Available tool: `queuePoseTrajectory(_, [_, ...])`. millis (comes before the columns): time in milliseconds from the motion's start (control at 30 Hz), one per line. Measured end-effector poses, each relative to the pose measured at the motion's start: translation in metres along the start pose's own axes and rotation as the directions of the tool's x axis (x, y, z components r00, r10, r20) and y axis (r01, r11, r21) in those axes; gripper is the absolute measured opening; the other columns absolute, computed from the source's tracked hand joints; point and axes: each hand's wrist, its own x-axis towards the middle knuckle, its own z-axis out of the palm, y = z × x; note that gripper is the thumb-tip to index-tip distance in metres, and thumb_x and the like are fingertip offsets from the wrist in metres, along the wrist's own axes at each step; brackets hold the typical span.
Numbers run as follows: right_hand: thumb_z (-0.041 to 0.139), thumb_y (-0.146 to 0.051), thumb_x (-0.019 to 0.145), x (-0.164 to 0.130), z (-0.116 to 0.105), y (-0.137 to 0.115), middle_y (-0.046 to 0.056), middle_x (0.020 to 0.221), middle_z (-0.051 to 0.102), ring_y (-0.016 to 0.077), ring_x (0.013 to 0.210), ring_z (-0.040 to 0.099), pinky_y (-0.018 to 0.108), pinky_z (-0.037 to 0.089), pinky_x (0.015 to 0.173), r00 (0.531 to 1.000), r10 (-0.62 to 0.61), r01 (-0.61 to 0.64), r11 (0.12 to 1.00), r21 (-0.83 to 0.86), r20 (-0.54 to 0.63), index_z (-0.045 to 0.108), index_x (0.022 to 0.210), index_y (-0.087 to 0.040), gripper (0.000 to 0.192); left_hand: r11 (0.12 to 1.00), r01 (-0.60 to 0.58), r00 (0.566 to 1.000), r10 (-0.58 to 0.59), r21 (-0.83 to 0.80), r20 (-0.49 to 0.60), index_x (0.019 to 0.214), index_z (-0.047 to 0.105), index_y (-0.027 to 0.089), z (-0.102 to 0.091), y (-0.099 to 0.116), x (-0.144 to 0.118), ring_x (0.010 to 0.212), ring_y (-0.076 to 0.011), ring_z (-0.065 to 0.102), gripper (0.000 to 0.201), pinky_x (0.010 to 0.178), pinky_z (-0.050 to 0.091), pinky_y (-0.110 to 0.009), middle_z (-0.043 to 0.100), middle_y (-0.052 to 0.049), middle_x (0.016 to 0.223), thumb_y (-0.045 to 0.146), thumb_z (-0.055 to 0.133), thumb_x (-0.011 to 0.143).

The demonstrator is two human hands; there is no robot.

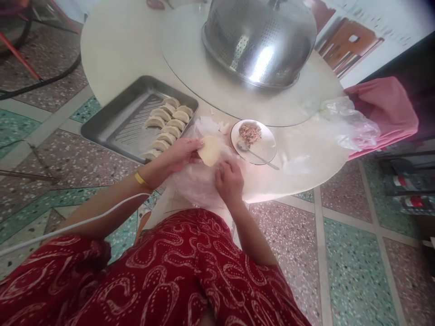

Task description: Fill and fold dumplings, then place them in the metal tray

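Between the thumb and fingers of my left hand (183, 153) is a round, pale dumpling wrapper (210, 151), held up over a clear plastic bag (197, 188) at the table's near edge. My right hand (231, 183) is at the bag's right side, close below the wrapper. Its fingers are curled, and what they grip, if anything, is hidden. A white plate (267, 142) to the right carries a mound of minced filling (250, 132) and a metal spoon (260, 157). Left of my hands, folded dumplings (170, 130) lie in rows in a metal tray (113, 120).
A large perforated metal dome cover (261, 45) stands on the round glass turntable (185, 59). To the right are a crumpled plastic bag (353, 124) and pink cloth (384, 104). A white cable (84, 222) crosses my left forearm.
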Motion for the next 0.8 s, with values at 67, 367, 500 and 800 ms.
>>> queuePoseTrajectory(67, [0.049, -0.020, 0.092, -0.003, 0.002, 0.001, 0.013, 0.109, 0.069, 0.0228, 0.096, 0.059, 0.036, 0.048, 0.085, 0.999, -0.040, 0.039, 0.996, -0.078, -0.019, 0.068, 0.096, -0.018, 0.019, 1.000, 0.025, 1.000, -0.025, -0.019, -0.009, 0.080, 0.065, 0.013, 0.002, 0.002, 0.000, 0.069, -0.0118, 0.063, 0.011, 0.062, 0.051, -0.023, 0.066, -0.004, 0.078, 0.022, 0.071, 0.076])
queuePoseTrajectory(367, [0.049, -0.019, 0.096, -0.006, 0.006, 0.000, 0.006, 0.091, 0.068, 0.0180, 0.079, 0.050, 0.032, 0.036, 0.073, 0.985, -0.170, 0.159, 0.963, -0.218, -0.031, 0.068, 0.082, -0.021, 0.024, 0.986, 0.085, 0.996, -0.089, 0.143, 0.025, 0.078, 0.067, 0.012, 0.017, 0.018, 0.014, 0.063, -0.0118, 0.061, 0.009, 0.058, 0.050, -0.023, 0.066, -0.004, 0.072, 0.021, 0.069, 0.077])
queuePoseTrajectory(500, [0.048, -0.013, 0.095, -0.009, 0.007, 0.004, 0.005, 0.086, 0.065, 0.0168, 0.076, 0.049, 0.030, 0.036, 0.071, 0.953, -0.287, 0.260, 0.938, -0.228, -0.097, 0.071, 0.098, -0.023, 0.025, 0.975, 0.072, 0.997, -0.078, 0.212, 0.021, 0.072, 0.066, 0.014, 0.017, 0.024, 0.024, 0.064, -0.0137, 0.062, 0.006, 0.055, 0.048, -0.022, 0.066, -0.005, 0.069, 0.020, 0.068, 0.074])
queuePoseTrajectory(800, [0.046, -0.012, 0.095, 0.000, 0.002, -0.002, 0.006, 0.086, 0.062, 0.0196, 0.080, 0.048, 0.033, 0.034, 0.068, 0.891, -0.315, 0.415, 0.857, -0.306, 0.328, 0.068, 0.110, -0.025, 0.029, 0.897, 0.033, 0.997, -0.060, 0.440, 0.047, 0.058, 0.062, 0.012, 0.039, 0.046, 0.016, 0.054, -0.0113, 0.056, 0.019, 0.054, 0.046, -0.022, 0.060, -0.004, 0.058, 0.014, 0.063, 0.077])
